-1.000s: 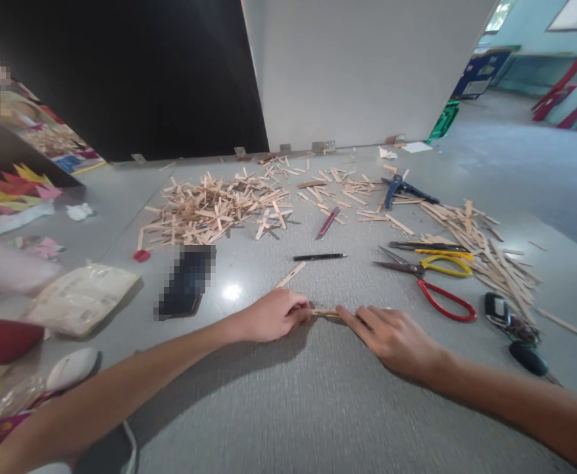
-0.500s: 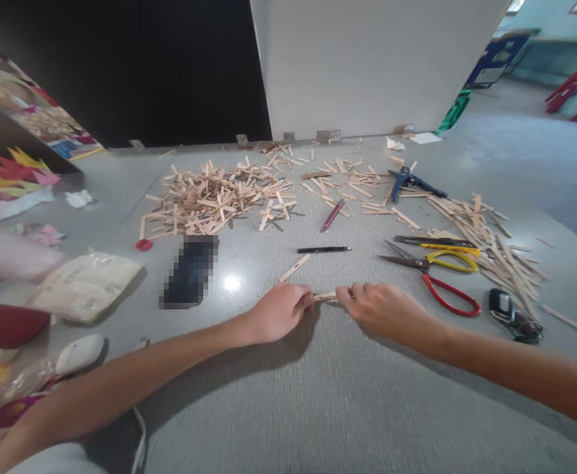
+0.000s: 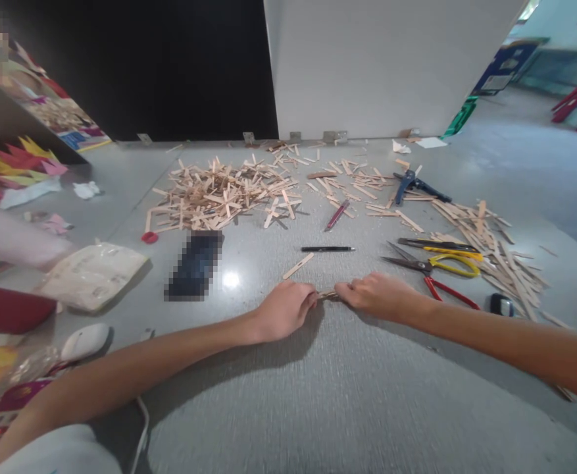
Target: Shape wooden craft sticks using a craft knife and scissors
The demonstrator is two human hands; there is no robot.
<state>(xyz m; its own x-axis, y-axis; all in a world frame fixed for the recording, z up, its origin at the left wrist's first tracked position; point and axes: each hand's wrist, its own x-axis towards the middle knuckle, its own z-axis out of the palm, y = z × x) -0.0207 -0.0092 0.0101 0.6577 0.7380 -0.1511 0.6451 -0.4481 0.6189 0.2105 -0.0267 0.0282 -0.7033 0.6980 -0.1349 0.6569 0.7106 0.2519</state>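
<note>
Between my hands, low over the grey table, is a short bundle of wooden sticks (image 3: 327, 295). My left hand (image 3: 288, 309) is closed on its left end, and my right hand (image 3: 367, 291) grips the right end. Only the middle of the bundle shows; my fingers cover the rest. Just beyond my left hand lies a single flat wooden stick (image 3: 299, 266), with a black pen (image 3: 327, 249) behind it. Scissors with red and yellow handles (image 3: 429, 266) rest to the right, close to my right forearm.
A large heap of wooden pieces (image 3: 219, 191) lies at the back. Blue pliers (image 3: 409, 184), a red cutter (image 3: 337, 215) and more sticks (image 3: 502, 257) are on the right. A phone (image 3: 195, 264), a plastic packet (image 3: 95, 275) and a white mouse (image 3: 85, 342) are on the left.
My right hand has turned a little and its forearm sits higher in the view, now covering part of the red handle and the keys. The bundle is tilted more. The view has shifted slightly.
</note>
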